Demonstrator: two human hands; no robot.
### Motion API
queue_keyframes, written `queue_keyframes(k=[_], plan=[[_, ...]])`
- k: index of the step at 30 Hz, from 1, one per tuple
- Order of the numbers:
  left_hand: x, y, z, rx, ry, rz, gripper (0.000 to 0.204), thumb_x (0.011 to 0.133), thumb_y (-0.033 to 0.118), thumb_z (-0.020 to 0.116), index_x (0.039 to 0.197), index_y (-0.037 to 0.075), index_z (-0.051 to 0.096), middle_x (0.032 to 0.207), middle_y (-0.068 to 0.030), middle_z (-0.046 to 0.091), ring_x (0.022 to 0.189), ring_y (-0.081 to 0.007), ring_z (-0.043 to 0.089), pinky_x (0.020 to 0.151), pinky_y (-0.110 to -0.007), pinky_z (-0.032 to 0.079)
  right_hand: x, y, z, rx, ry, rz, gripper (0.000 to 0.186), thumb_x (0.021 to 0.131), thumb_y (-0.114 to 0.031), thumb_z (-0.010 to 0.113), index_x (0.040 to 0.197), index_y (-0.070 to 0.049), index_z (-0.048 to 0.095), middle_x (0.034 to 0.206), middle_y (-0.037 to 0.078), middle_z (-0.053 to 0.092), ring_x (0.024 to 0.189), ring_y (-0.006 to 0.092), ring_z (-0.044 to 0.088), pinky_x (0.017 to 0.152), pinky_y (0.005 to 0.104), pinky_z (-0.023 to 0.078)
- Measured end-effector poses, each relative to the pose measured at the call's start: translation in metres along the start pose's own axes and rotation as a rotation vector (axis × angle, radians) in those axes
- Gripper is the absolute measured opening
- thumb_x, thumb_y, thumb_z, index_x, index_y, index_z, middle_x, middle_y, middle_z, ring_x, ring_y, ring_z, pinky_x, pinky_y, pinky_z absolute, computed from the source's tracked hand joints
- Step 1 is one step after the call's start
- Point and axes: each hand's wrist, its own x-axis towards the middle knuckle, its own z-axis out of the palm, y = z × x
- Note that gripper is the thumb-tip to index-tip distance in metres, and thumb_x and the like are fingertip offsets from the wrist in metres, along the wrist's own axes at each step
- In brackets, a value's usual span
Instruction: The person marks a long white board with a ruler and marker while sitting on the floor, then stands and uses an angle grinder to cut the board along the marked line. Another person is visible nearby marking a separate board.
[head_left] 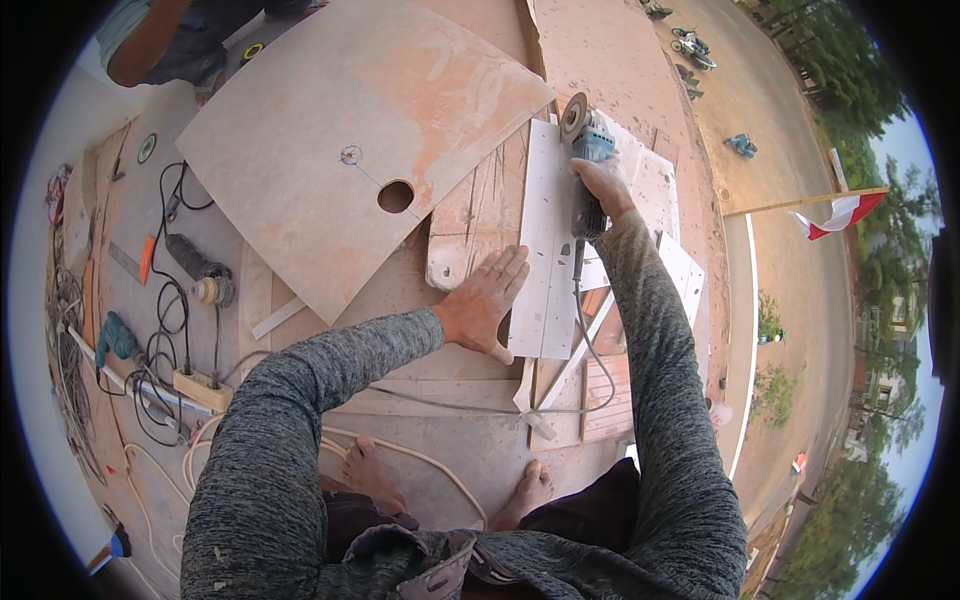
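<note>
My right hand (603, 188) is wrapped round a blue and black angle grinder (590, 150), its round disc (573, 116) pointing away from me. The grinder is over a white tile strip (540, 240), and its cord trails back toward me. Fingers stretched out, my left hand (487, 303) lies flat at the near left edge of that strip. A pale wooden board (470, 240) shows beneath, left of the strip. Further left lies a large beige tile (300, 170) with a round hole (396, 196) and a small blue circle mark (350, 155).
At the left lie another angle grinder (205, 280), a teal power tool (118, 338), a socket strip (203, 390) and tangled cords. A co-worker's arm (143, 45) shows at the upper left. White tile offcuts (680, 275) lie on the right; beyond is a dirt yard (780, 200).
</note>
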Motion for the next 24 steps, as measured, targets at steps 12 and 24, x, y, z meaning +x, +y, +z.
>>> queue_keyframes(k=[12, 24], plan=[[0.001, -0.002, 0.000, 0.020, 0.017, 0.001, 0.147, 0.060, 0.074, 0.082, 0.153, -0.019, 0.015, 0.164, -0.0370, 0.007, 0.155, -0.0495, 0.006, 0.128, -0.052, 0.010, -0.013, -0.004, -0.002, -0.077, 0.017, -0.014, 0.035, 0.078, -0.025, 0.070, 0.086, 0.009, 0.067, 0.073, 0.011, 0.068, 0.058, 0.0199, 0.066, 0.054, 0.0328, 0.055], [0.002, -0.004, 0.002, 0.084, 0.034, 0.013, 0.146, 0.062, 0.081, 0.074, 0.151, -0.021, 0.020, 0.162, -0.0387, 0.011, 0.155, -0.0490, 0.008, 0.128, -0.050, 0.007, -0.025, 0.001, -0.005, -0.049, -0.011, 0.003, 0.041, 0.075, -0.026, 0.070, 0.090, 0.012, 0.066, 0.078, 0.015, 0.068, 0.060, 0.0222, 0.067, 0.056, 0.0345, 0.056]])
